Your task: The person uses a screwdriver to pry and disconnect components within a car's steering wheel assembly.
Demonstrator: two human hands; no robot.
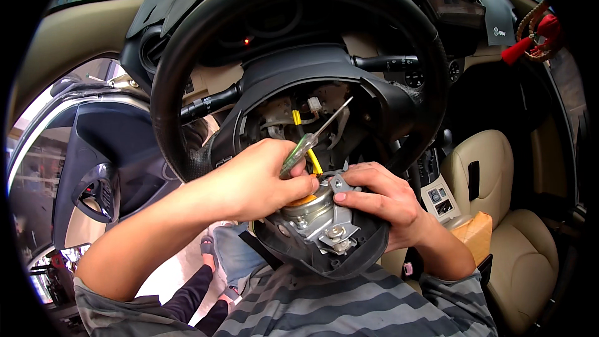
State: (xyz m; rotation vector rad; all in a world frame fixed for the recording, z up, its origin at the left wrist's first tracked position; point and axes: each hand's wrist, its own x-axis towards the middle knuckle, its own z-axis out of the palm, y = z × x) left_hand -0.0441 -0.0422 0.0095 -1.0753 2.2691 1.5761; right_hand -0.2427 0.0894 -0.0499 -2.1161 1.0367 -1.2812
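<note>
- The airbag module [349, 267] is back side up between the person's striped shirt [284, 309] and the lower part of the steering wheel [164, 90], its round metal inflator [319, 206] facing up.
- The left hand [262, 175] has its fingers curled round the clear-green handle of a screwdriver [298, 155], whose blade points up and away toward the hub. The thumb reaches down to the inflator beside the yellow-sleeved lead [315, 161]; whether it presses on the plug there, I cannot tell.
- The right hand [388, 203] grips the module's right side, two fingers laid over the metal bracket [339, 184]; the rest of that grip is hidden.
- The step in hand looks like work on the lead where it meets the inflator. To do it well, the right hand should steady the module so that its weight never hangs on the wire.
- Any pull is best taken on the plug body, straight and even, rather than on the lead; a locking tab, if there is one, would need freeing first.
- Setting the screwdriver aside would free the left fingertips and spare the wiring a stray poke.
- A red light [247, 41] glows on the instrument panel, so checking that the power is off seems wise.
</note>
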